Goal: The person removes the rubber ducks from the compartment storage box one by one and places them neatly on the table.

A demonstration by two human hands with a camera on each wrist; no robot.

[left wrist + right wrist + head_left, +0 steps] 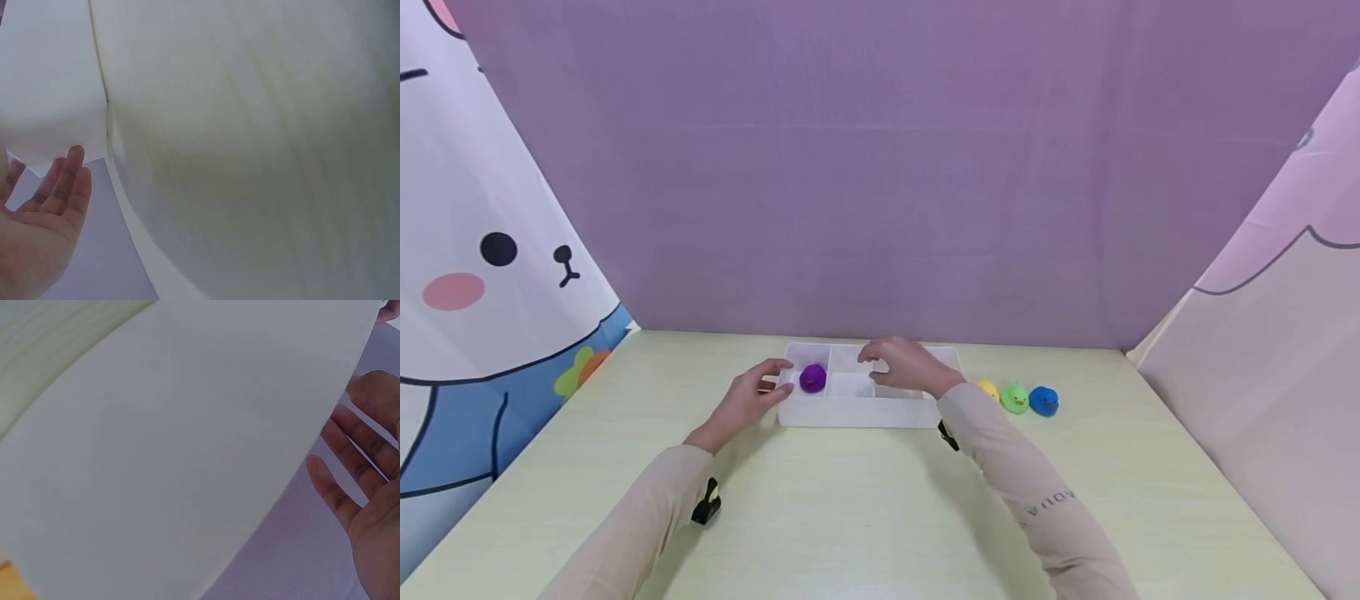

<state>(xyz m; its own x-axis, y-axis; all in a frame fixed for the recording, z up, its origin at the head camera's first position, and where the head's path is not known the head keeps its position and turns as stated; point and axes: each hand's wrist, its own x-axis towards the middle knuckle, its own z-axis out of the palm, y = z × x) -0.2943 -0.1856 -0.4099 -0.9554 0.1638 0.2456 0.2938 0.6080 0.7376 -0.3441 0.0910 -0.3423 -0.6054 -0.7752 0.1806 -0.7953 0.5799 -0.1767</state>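
Note:
A white divided box [857,414] stands toward the back of the table. In its left part sits a purple toy duck [812,378]. At the box's left end is my left hand [751,400], its thumb and fingertips at the rim; in the left wrist view its fingers [65,181] look fairly straight beside the white wall. Over the middle compartments hangs my right hand [910,367], fingers bent loosely and apart from the thumb. Nothing shows between them. The right wrist view has that hand [375,487] spread beyond the box wall [175,437].
Right of the box, a yellow duck [988,389], partly behind the right sleeve, a green duck [1015,398] and a blue duck [1043,401] stand in a row on the pale wooden table [850,517]. A purple cloth [880,183] hangs behind the table.

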